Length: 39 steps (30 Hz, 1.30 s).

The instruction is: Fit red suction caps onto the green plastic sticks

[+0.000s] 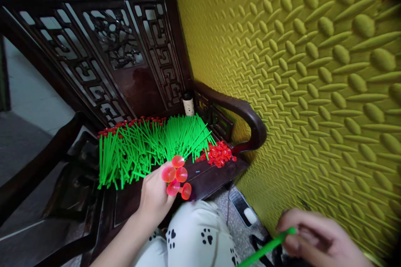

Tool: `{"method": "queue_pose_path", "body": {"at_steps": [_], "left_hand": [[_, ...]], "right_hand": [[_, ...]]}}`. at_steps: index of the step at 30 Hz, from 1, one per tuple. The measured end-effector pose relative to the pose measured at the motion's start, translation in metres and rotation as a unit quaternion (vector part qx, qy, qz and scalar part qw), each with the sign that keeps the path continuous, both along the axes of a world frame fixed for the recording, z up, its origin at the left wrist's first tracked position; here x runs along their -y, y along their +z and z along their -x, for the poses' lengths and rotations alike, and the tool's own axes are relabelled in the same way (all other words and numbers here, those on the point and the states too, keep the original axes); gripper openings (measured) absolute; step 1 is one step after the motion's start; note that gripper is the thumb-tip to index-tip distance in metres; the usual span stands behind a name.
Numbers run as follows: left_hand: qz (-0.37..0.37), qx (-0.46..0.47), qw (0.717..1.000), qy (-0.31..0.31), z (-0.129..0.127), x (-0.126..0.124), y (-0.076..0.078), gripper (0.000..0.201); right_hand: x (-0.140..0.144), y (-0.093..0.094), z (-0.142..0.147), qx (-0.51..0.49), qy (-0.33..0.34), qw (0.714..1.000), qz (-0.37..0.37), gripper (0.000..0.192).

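Several translucent red plastic cup pieces [181, 174] poke out of my left hand [155, 194], which is closed around them. Their flared mouths face outward; whatever lies inside the fist is hidden. At the lower right, my right hand [308, 238] pinches a green plastic stick [266, 250] near its upper end, and the stick runs down out of view. Beyond my left hand, a large heap of green plastic sticks [184, 137] covers the seat, many at the back tipped with red cups [125, 124]. Loose red cups [219, 153] are piled at the seat's right.
The dark carved wooden chair [134, 87] has an armrest [255, 125] on the right, close to a textured yellow wall [297, 71]. A pale bottle with a black lid [188, 105] stands in the back corner. A dark device [241, 206] rests on the floor.
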<state>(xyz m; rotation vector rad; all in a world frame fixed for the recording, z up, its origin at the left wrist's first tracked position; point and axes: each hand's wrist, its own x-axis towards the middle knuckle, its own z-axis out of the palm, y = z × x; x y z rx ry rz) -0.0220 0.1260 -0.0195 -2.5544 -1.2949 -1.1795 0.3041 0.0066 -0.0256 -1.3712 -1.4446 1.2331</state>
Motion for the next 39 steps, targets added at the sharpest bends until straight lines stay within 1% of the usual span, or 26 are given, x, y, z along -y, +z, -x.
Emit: {"method": "queue_pose_path", "body": {"at_steps": [2,4,5,6,7,9,11,13,15,17,19,21,22,24,26,27,28,29,30,31,33,36,39], "left_hand": [[-0.035,0.021,0.999,0.036,0.005,0.000,-0.002,0.018],[-0.044,0.041,0.996,0.059,0.008,0.000,-0.002,0.022],[-0.038,0.053,0.996,0.062,0.008,0.001,-0.001,0.022],[-0.030,0.066,0.996,0.054,0.007,0.002,0.001,0.021],[-0.019,0.078,0.996,0.032,0.005,0.003,0.003,0.020],[0.009,0.078,0.996,-0.047,-0.001,0.007,0.008,0.020],[0.038,0.029,0.990,-0.131,-0.009,0.011,0.012,0.022],[0.081,-0.041,0.980,-0.177,-0.017,0.015,0.015,0.026],[0.129,-0.105,0.966,-0.197,-0.023,0.018,0.014,0.033],[0.174,-0.146,0.953,-0.199,-0.027,0.019,0.010,0.044],[0.201,-0.147,0.952,-0.180,-0.027,0.018,0.006,0.057],[0.223,-0.104,0.956,-0.162,-0.026,0.013,0.003,0.062],[0.237,-0.079,0.955,-0.160,-0.025,0.011,0.002,0.060],[0.265,-0.044,0.949,-0.164,-0.023,0.005,0.001,0.048],[0.282,-0.031,0.945,-0.164,-0.021,-0.001,0.001,0.034],[0.283,-0.026,0.945,-0.162,-0.020,-0.003,0.000,0.029],[0.279,-0.020,0.946,-0.161,-0.019,-0.005,-0.001,0.026],[0.276,-0.014,0.947,-0.163,-0.018,-0.007,-0.001,0.025],[0.276,-0.009,0.946,-0.167,-0.017,-0.008,-0.002,0.024],[0.279,-0.007,0.945,-0.171,-0.017,-0.009,-0.003,0.024],[0.291,-0.008,0.939,-0.181,-0.016,-0.011,-0.004,0.025],[0.306,-0.016,0.934,-0.186,-0.016,-0.012,-0.005,0.027],[0.311,-0.017,0.934,-0.175,-0.015,-0.014,-0.007,0.029]], "right_hand": [[-0.007,-0.003,-0.013,-0.054,-0.134,0.989,-0.023,0.018],[-0.013,-0.009,-0.013,-0.087,-0.246,0.963,-0.069,0.022],[-0.017,-0.013,-0.008,-0.086,-0.277,0.953,-0.091,0.023],[-0.021,-0.018,0.000,-0.072,-0.288,0.948,-0.113,0.022],[-0.025,-0.022,0.010,-0.047,-0.283,0.948,-0.135,0.020],[-0.035,-0.030,0.036,0.012,-0.244,0.952,-0.184,0.015],[-0.045,-0.036,0.063,0.041,-0.171,0.960,-0.218,0.013],[-0.054,-0.039,0.087,0.030,-0.121,0.967,-0.224,0.014],[-0.063,-0.041,0.106,-0.009,-0.109,0.972,-0.206,0.013],[-0.071,-0.041,0.119,-0.076,-0.116,0.975,-0.172,0.010],[-0.078,-0.041,0.127,-0.152,-0.126,0.971,-0.137,0.007],[-0.083,-0.040,0.130,-0.209,-0.123,0.964,-0.111,0.009],[-0.084,-0.040,0.131,-0.227,-0.116,0.962,-0.102,0.010],[-0.087,-0.043,0.130,-0.248,-0.086,0.961,-0.088,0.014],[-0.093,-0.050,0.125,-0.249,-0.038,0.963,-0.090,0.022],[-0.097,-0.055,0.120,-0.224,-0.024,0.969,-0.099,0.028],[-0.104,-0.061,0.115,-0.179,-0.025,0.977,-0.110,0.035],[-0.113,-0.067,0.108,-0.125,-0.035,0.984,-0.122,0.041],[-0.124,-0.074,0.101,-0.043,-0.075,0.988,-0.131,0.045],[-0.136,-0.080,0.095,0.007,-0.108,0.985,-0.132,0.042],[-0.159,-0.093,0.084,0.069,-0.149,0.978,-0.129,0.035],[-0.183,-0.109,0.078,0.131,-0.168,0.970,-0.116,0.025],[-0.189,-0.119,0.079,0.154,-0.177,0.966,-0.108,0.021]]}}
